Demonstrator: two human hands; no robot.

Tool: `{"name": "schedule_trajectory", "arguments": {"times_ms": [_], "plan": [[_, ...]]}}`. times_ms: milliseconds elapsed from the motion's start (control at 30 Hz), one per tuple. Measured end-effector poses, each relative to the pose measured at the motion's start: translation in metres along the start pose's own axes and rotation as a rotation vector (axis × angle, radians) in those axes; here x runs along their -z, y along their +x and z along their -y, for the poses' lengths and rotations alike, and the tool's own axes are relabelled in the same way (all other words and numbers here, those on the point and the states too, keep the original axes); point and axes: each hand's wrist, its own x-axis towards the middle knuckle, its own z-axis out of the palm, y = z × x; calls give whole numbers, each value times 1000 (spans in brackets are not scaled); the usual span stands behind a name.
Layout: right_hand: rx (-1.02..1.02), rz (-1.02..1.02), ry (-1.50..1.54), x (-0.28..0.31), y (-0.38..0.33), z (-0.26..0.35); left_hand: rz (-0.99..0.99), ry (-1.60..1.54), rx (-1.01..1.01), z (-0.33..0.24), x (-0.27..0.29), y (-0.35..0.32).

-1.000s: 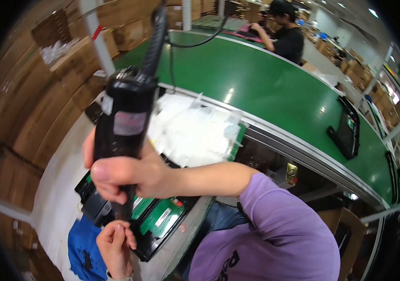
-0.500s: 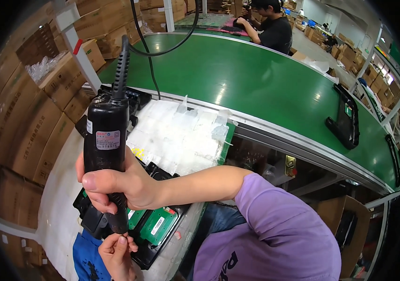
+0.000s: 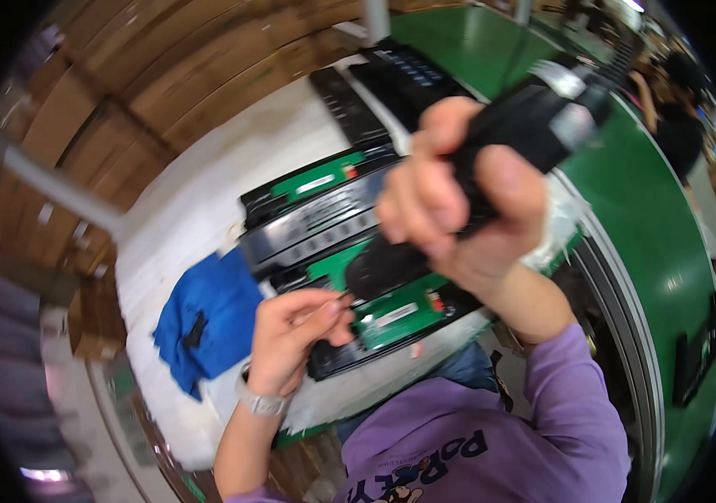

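Observation:
Blurred by motion, my right hand (image 3: 467, 201) is wrapped round a black corded electric screwdriver (image 3: 534, 126), which slants down to the left. At its lower tip, the thumb and fingers of my left hand (image 3: 295, 331) are pinched together; whatever lies between them is too small to name. Under the tip lies a black plastic housing with a green circuit board (image 3: 396, 317), partly covered by both hands. A second black housing with a green board (image 3: 312, 184) sits just beyond it, with a ribbed black piece (image 3: 316, 222) between the two.
A blue cloth (image 3: 211, 314) lies left on the white-covered table (image 3: 207, 193). More black housings (image 3: 408, 80) rest at its far end. Right of it runs a green conveyor belt (image 3: 609, 176) carrying a black part (image 3: 697, 360). Cardboard boxes (image 3: 182, 59) are stacked behind; another person (image 3: 678, 109) works beyond.
My view has swung left and down over the table. The screwdriver has gone from nearly upright to a slant, its top leaning right. My left hand still pinches at its tip.

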Motion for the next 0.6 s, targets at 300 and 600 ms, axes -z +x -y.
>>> {"name": "schedule_trajectory", "arguments": {"times_ms": [300,600], "plan": [[23,-4,135,3,12,-5,-20,166,-51,-8,-8,-2],[-244,-10,-540,7,18,2,-266,901,-533,-2,6,8]]}}
